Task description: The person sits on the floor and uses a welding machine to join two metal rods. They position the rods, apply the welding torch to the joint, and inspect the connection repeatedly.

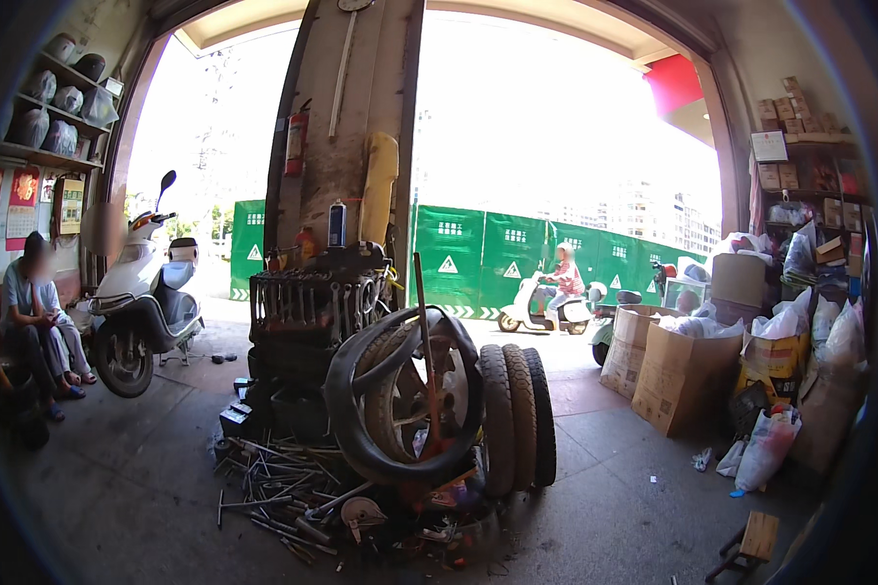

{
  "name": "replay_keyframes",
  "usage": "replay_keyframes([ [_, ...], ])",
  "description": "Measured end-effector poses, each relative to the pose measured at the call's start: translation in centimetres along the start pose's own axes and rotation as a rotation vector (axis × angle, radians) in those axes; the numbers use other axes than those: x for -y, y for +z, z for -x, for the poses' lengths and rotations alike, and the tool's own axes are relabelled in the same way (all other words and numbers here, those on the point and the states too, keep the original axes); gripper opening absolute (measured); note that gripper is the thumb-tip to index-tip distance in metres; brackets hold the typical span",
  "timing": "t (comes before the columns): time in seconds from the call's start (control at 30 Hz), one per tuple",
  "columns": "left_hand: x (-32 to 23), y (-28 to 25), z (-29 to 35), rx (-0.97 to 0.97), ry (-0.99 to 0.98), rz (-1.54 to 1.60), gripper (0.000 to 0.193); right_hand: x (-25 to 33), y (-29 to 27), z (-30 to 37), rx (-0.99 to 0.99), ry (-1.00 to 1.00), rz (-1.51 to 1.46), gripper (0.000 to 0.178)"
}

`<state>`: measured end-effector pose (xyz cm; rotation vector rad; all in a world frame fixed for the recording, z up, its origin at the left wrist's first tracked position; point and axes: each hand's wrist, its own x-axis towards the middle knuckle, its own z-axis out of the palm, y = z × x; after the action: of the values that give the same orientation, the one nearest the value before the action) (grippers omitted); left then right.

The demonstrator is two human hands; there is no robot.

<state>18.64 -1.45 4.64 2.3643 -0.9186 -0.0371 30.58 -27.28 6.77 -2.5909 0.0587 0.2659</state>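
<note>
Neither of my hands is in the head view, so what they hold or touch does not show. Straight ahead, a black inner tube (345, 429) hangs around a wheel (384, 395). A long, thin bar (429, 366) leans upright across them. Several tyres (523, 419) stand on edge just to the right. Behind the wheel, a row of wrenches (307, 304) hangs from a dark rack. Loose metal tools and rods (273, 487) lie heaped on the floor at its foot, with a round metal part (362, 514) among them.
A white scooter (146, 292) stands left, beside seated people (37, 317). Cardboard boxes (688, 375) and plastic bags (769, 448) crowd the right side. A small wooden stool (751, 542) sits lower right. Outside, a rider on a scooter (556, 297) is before a green fence (458, 255).
</note>
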Motion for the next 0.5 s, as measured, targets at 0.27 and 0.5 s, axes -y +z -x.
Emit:
replay_keyframes([
  [0.27, 0.8, 2.2, 0.4, -0.078, -0.024, 0.097, 0.026, -2.4, 4.9, 0.3, -0.379, -0.222, 0.232, 0.018],
  [0.5, 5.4, 9.2, -1.6, -0.221, -0.287, 0.252, 0.053, 8.4, 2.2, 7.2, -0.339, -0.379, 0.312, 0.014],
])
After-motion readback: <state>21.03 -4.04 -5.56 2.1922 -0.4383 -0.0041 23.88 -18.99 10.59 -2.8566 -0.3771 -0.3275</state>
